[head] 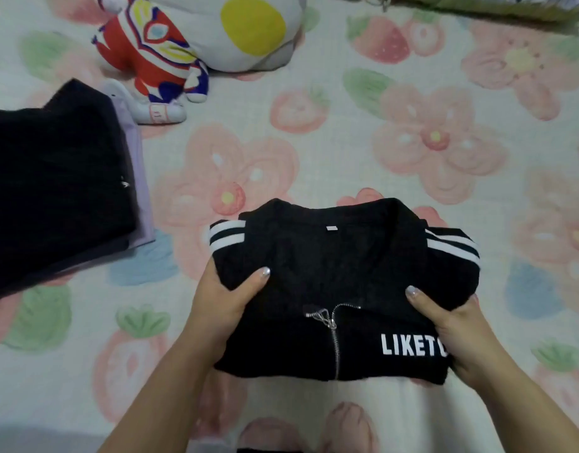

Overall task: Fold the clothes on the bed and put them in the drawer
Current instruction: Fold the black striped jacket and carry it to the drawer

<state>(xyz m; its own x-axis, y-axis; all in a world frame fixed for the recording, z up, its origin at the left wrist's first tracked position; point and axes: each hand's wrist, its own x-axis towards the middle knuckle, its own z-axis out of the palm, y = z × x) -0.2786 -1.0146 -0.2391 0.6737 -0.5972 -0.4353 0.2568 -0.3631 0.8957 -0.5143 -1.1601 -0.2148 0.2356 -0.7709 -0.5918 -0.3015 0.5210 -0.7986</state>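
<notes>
Head view shows your left hand (222, 308) and right hand (458, 335) gripping the folded black jacket (330, 289) above the bed (347, 152), dark stack (52, 191) at nine o'clock.

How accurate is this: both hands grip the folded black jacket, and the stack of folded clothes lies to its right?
One detail is wrong: the head view shows the stack of folded clothes lying to the left of the folded black jacket, not its right. The left hand and right hand do both grip the jacket.

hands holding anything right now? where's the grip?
Both grip the folded black zip jacket: left hand on its left edge, right hand on its right edge, thumbs on top.
</notes>
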